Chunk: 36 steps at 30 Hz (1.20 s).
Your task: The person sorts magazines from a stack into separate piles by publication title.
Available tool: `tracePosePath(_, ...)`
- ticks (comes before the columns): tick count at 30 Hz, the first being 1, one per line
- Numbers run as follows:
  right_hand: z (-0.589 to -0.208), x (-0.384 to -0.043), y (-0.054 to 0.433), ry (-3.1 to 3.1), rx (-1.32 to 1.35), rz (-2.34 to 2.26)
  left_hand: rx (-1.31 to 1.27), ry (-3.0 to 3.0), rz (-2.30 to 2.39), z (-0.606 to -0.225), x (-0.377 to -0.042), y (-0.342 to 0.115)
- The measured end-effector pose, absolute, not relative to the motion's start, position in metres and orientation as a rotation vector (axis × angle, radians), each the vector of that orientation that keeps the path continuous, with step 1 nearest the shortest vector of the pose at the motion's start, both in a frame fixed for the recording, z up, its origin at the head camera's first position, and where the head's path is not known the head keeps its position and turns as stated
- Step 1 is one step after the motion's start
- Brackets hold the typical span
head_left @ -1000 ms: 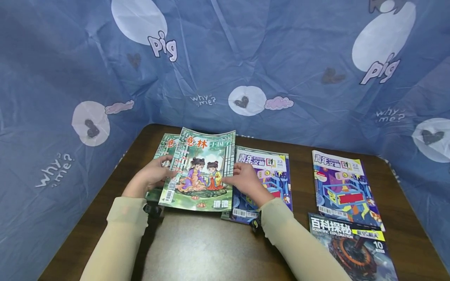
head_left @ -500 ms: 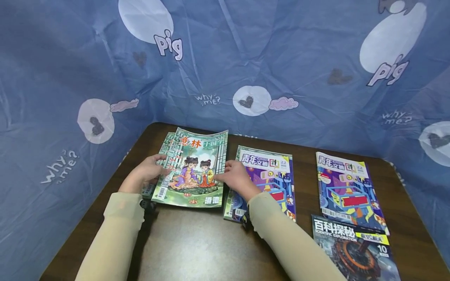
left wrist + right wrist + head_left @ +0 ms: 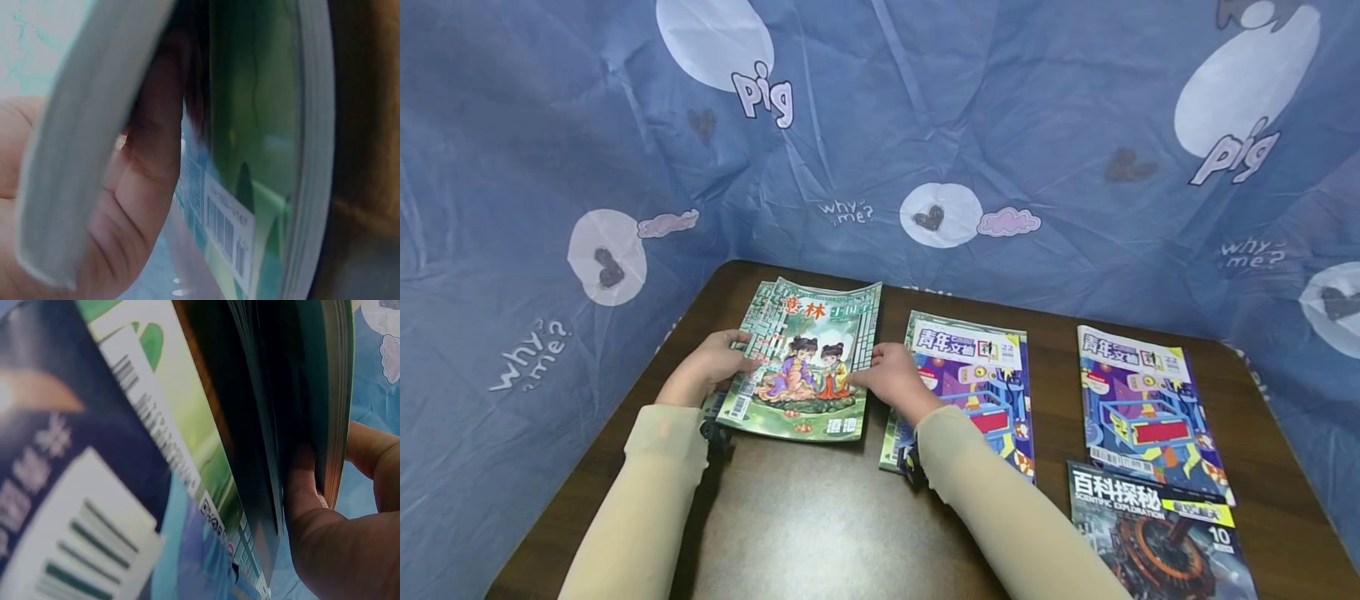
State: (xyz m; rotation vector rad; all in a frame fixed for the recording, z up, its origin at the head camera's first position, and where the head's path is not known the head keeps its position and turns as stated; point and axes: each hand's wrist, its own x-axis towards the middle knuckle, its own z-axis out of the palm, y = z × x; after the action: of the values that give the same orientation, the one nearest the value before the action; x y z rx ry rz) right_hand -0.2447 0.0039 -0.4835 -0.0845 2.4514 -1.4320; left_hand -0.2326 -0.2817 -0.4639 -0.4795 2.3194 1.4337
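Both my hands hold a green magazine with two robed children on its cover. My left hand grips its left edge, while my right hand pinches the right edge. Beneath it lies a matching green magazine, mostly covered. In the left wrist view, a gap with fingers in it separates the held magazine from the lower one. The right wrist view shows the thumb and fingers on either side of the held magazine's edge.
Right of the hands, a purple magazine lies over another green magazine. Farther right is another purple magazine, with a dark science magazine below it. A blue printed cloth hangs behind the brown table.
Both hands have carried the green magazine left and slightly lower, so it covers more of the matching one. More of the purple magazine's stack shows. The head view has shifted slightly.
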Motion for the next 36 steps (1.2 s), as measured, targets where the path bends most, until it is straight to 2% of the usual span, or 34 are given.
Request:
tracePosePath(18,-0.4842,-0.2460,-0.0002,2.454,-0.005,-1.345,-0.449,2.598,1.150,-0.4652,-0.2317,-0.2838)
tracePosePath(36,-0.4853,-0.2421,0.0081,2.508,-0.025,-1.295,-0.438,2.710,1.059,-0.4716,-0.2305,-0.2831)
